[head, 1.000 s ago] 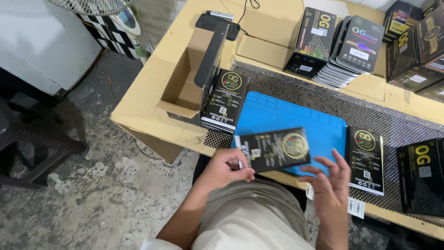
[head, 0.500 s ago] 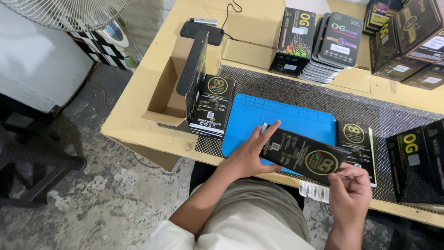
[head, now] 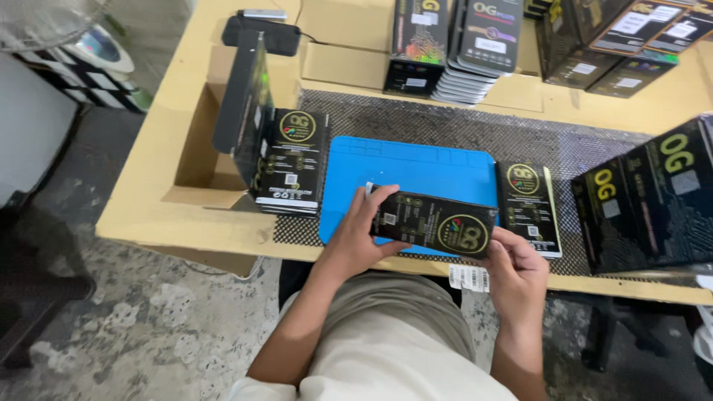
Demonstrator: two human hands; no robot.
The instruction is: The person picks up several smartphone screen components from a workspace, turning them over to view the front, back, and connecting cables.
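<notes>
Where hands [head: 356,238] grip: black packet [head: 434,221].

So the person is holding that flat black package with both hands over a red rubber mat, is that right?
Not quite: the head view shows the mat is blue, not red. Both the left hand and right hand do hold the flat black package over it.

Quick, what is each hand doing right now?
Left hand: closed on one end of the flat black packet.
Right hand: gripping the packet's other end, above the blue mat.
</notes>
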